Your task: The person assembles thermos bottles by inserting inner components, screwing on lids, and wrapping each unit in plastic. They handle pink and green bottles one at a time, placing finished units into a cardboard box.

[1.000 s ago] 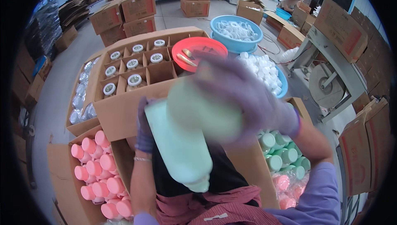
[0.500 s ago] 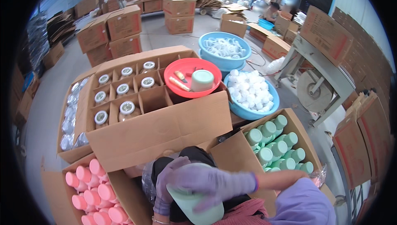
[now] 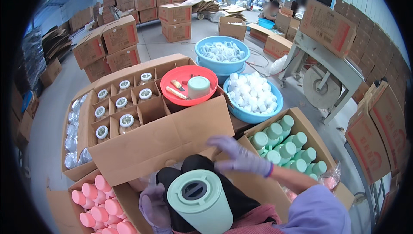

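Note:
A mint-green cylindrical container (image 3: 202, 214) lies tilted on my lap against my dark trousers. Its ringed round end faces up and has a dark insert (image 3: 194, 189) with a bar across it at the centre. My left hand (image 3: 155, 208), in a pale purple glove, is beside the container with fingers loosely bent and apart, nothing visible in them. Gloved alike, my right hand (image 3: 243, 156) is raised above and to the right of the container, fingers spread, near the flap of the box of green bottles (image 3: 285, 150). Neither hand appears to grip anything.
A divided carton (image 3: 163, 139) with white-lidded glass jars (image 3: 127, 120) stands ahead, a red tray (image 3: 189, 72) on its corner. Blue basins hold clear rings (image 3: 223, 51) and white caps (image 3: 251, 92). Pink bottles (image 3: 99, 212) fill a box at left. A grey machine (image 3: 322, 70) stands right.
Both hands have come off the green container: the right rose up and forward, the left slid down to its left side. The container's round end is now uncovered.

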